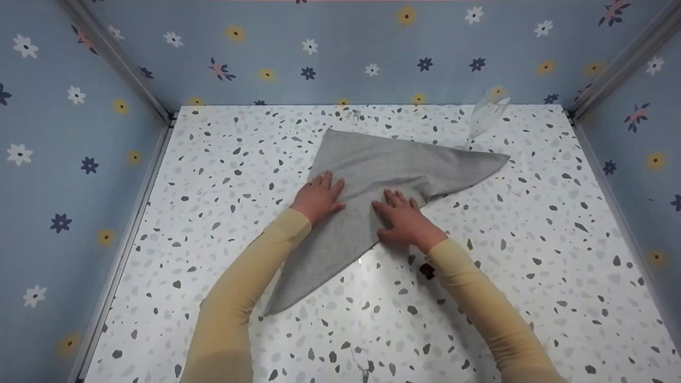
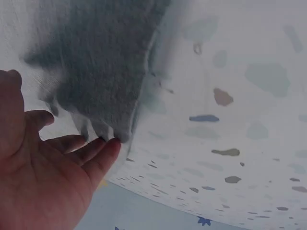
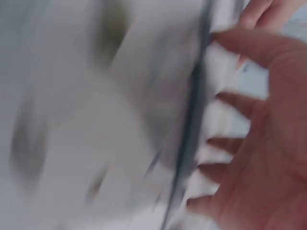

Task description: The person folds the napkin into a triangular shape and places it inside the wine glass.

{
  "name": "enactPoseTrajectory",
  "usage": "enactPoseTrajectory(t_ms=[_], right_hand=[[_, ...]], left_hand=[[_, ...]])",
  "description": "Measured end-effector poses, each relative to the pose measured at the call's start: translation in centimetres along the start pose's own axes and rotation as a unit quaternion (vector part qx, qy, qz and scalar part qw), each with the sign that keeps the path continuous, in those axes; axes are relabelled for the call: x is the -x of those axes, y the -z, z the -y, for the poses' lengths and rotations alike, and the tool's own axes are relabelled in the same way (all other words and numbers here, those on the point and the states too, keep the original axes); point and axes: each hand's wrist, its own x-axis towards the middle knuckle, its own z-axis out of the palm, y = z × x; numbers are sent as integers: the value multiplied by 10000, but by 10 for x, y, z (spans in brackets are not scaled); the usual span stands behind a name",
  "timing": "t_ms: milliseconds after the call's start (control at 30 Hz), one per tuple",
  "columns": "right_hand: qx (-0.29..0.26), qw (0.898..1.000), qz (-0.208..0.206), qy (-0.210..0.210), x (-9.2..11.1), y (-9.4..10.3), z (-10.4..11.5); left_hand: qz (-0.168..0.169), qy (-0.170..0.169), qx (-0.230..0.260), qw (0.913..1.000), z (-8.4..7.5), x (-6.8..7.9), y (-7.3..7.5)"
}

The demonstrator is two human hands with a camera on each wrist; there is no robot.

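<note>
A grey cloth (image 1: 367,159) lies on the speckled table in a roughly triangular shape, with wrinkles and a small fold near its middle. My left hand (image 1: 318,199) rests at the cloth's left edge, fingers extended and spread. In the left wrist view its fingertips touch the cloth (image 2: 105,62) close to the border. Near the lower right edge, my right hand (image 1: 407,221) is over the cloth with its fingers spread. The right wrist view is blurred and has the fingertips of this hand (image 3: 264,134) right by the thin dark cloth edge (image 3: 192,110).
A clear, tapering glass (image 1: 487,114) is at the back right, just beyond the cloth's upper edge. Blue flowered panels (image 1: 340,53) wall the table (image 1: 532,298) at the back and both sides, with metal frame rails (image 1: 119,255) along the sides.
</note>
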Motion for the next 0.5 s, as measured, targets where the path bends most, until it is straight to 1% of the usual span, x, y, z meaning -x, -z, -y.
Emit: enactPoseTrajectory(t_ms=[133, 233, 300, 367, 500], right_hand=[[23, 9994, -140, -304, 1, -13, 30], [58, 9987, -206, -453, -1, -22, 47], [91, 9982, -195, -558, -2, -27, 54], [112, 9978, -153, -636, -3, -31, 57], [227, 9969, -197, -732, -4, -33, 58]], left_hand=[[-206, -243, -203, 9993, 9, -13, 2], [-294, -369, -293, 9985, 13, -21, 2], [-284, -389, -363, 9982, 13, -24, 1], [-199, -349, -414, 9983, 14, -27, -2], [-161, -321, -344, 9988, 17, -31, -6]])
